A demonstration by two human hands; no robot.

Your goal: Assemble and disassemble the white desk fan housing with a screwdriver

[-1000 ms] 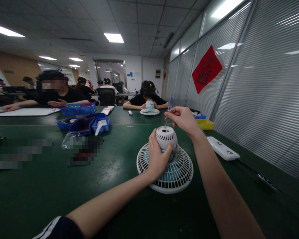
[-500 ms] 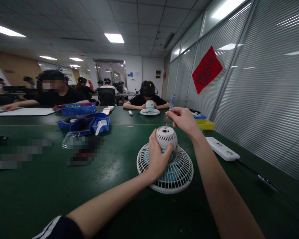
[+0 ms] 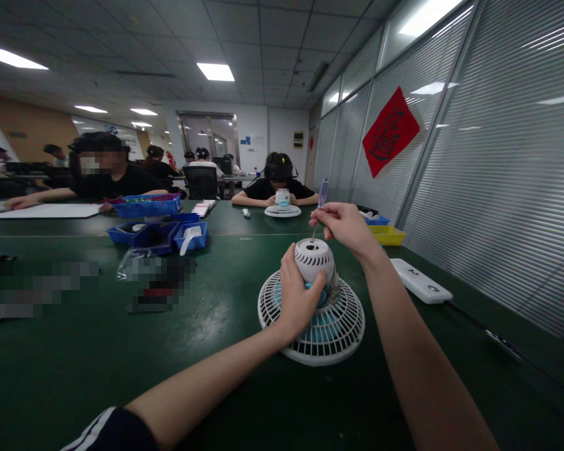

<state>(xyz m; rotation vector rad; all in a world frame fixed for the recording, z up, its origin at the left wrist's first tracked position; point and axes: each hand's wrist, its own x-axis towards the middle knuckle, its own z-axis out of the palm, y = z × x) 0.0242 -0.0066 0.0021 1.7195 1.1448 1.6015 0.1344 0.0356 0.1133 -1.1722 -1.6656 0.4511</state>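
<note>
A small white fan (image 3: 338, 326) lies face down on the green table (image 3: 98, 369), its round grille flat and its white motor housing (image 3: 314, 258) pointing up. My left hand (image 3: 295, 300) is wrapped round the left side of that housing. My right hand (image 3: 345, 227) pinches a thin screwdriver (image 3: 320, 199) with a clear blue handle. The tool stands nearly upright, its tip in the top of the housing.
Blue parts bins (image 3: 162, 233) stand at the middle left, a yellow tray (image 3: 386, 234) and a white power strip (image 3: 420, 280) at the right with its cable along the table edge. People sit across the table; one opposite holds another fan (image 3: 282, 209). Blinds line the right wall.
My right hand shifted slightly with the screwdriver, tilting the handle a little right and back; the tip stays in the housing. My left hand and the fan have not moved.
</note>
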